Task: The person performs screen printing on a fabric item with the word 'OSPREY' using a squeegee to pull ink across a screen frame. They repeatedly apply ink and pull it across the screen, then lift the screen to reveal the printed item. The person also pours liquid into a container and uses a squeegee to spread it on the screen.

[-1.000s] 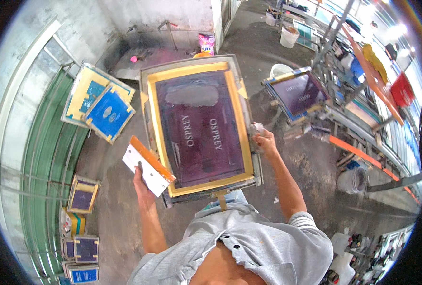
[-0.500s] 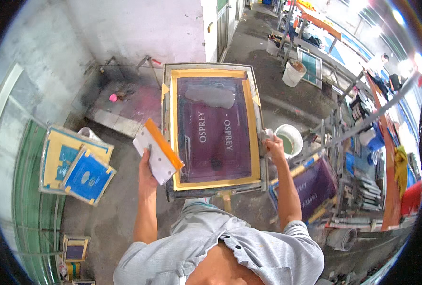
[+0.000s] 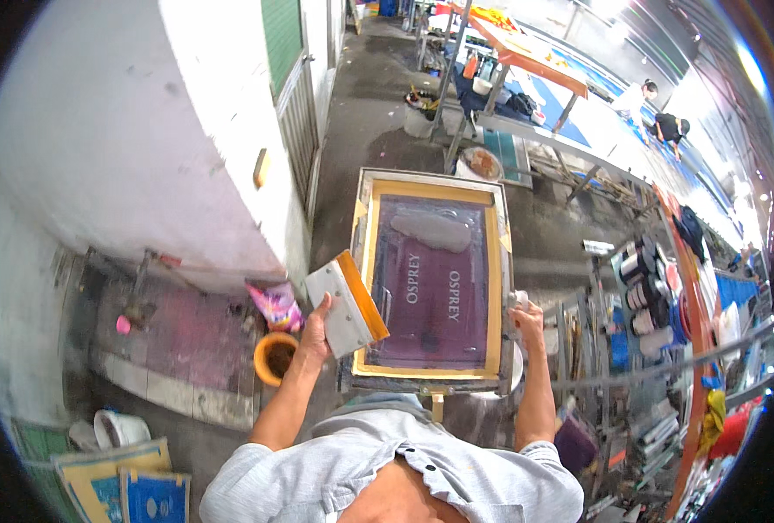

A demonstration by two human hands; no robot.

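Note:
A framed printing screen [image 3: 432, 349] with a purple-dark mesh, yellow taped borders and two pale lines of lettering lies in front of my body. A grey wet patch spreads across its far end. My left hand [image 3: 315, 329] is closed around a squeegee [image 3: 333, 305] with a pale, bolted holder and an orange blade. The squeegee is tilted, its blade overlapping the screen's left edge. At the right edge of the screen, my right hand [image 3: 529, 322] is closed around a small whitish thing, which its fingers largely hide.
An orange bucket [image 3: 273, 357] and a pink-purple bag [image 3: 275, 305] stand left, beside a stained low basin [image 3: 165, 331]. Smaller screens [image 3: 156, 499] lean at the lower left. Metal racks crowd the right. Two people [image 3: 668, 128] bend over a long table far right.
My view has turned right and moved forward, the screen coming along in front of me. The walls and basin have shifted left. Both hands keep their holds.

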